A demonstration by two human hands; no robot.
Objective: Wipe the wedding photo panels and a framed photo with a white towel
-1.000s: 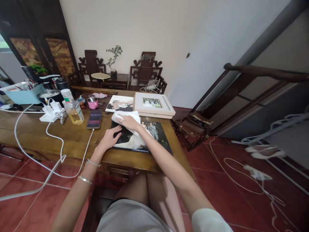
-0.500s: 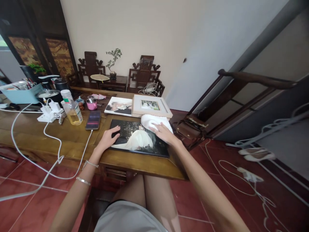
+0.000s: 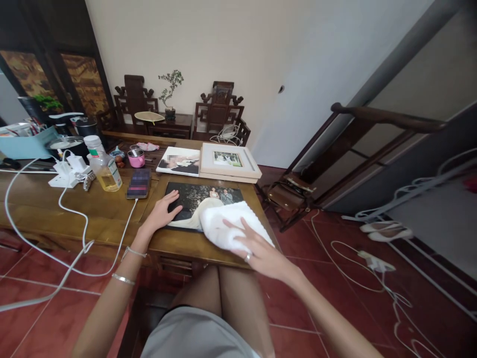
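A large dark photo print (image 3: 197, 201) lies flat at the near right end of the wooden table (image 3: 93, 214). My left hand (image 3: 162, 214) rests flat on the print's left edge, fingers spread. My right hand (image 3: 261, 251) presses a white cloth (image 3: 227, 226) onto the print's near right corner, fingers stretched over the cloth. The cloth covers that corner of the picture.
Behind the print lie a white-framed photo (image 3: 228, 160) and another print (image 3: 179, 161). A phone (image 3: 138, 183) on a white cable, an oil bottle (image 3: 104, 171), a pink pot (image 3: 136, 158) and a power strip (image 3: 69, 175) sit to the left. Cables trail over the red floor tiles at right.
My right hand has swept the cloth from the print's far left corner across to the far right, then down to its near right corner. My left hand stayed put.
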